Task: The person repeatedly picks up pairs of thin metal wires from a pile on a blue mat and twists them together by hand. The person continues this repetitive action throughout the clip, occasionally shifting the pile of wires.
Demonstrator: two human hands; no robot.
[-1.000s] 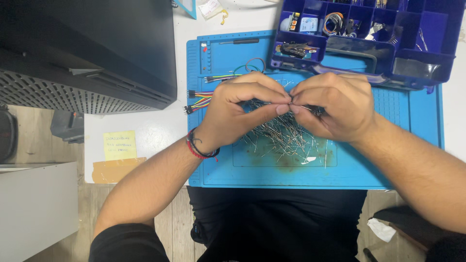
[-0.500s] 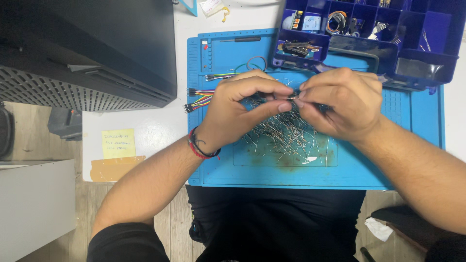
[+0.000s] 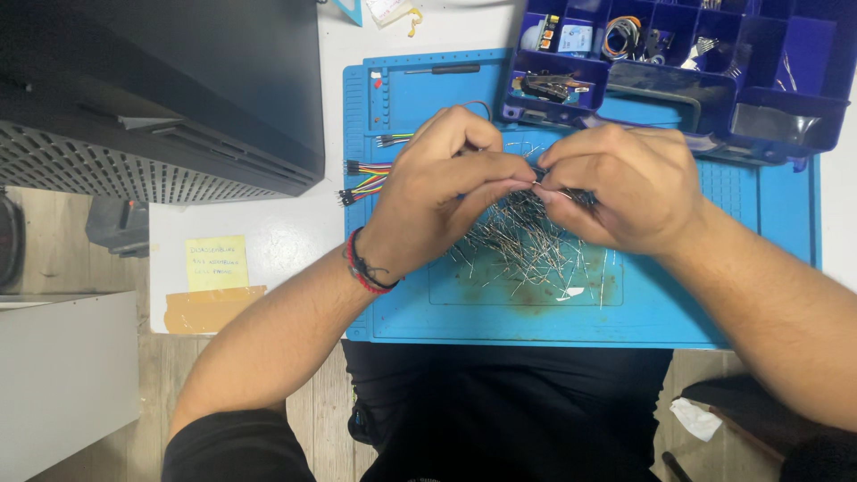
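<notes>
Both hands meet over a blue work mat (image 3: 678, 312). My left hand (image 3: 442, 192) and my right hand (image 3: 625, 183) pinch the same thin metal pin (image 3: 543, 186) between thumbs and fingertips. My right hand also closes on a small dark part (image 3: 582, 198), mostly hidden by its fingers. Under the hands lies a loose pile of thin metal pins (image 3: 527, 245) spread across the mat. A red and black band circles my left wrist.
A dark blue compartment box (image 3: 786, 116) with small electronic parts sits at the mat's far right edge. Coloured jumper wires (image 3: 366, 178) lie left of my left hand. A large black device (image 3: 161, 89) fills the left. A yellow sticky note (image 3: 216, 261) is on the white table.
The two hands stay pinched together over the pin pile, with only slight finger shifts. The view has drifted a little.
</notes>
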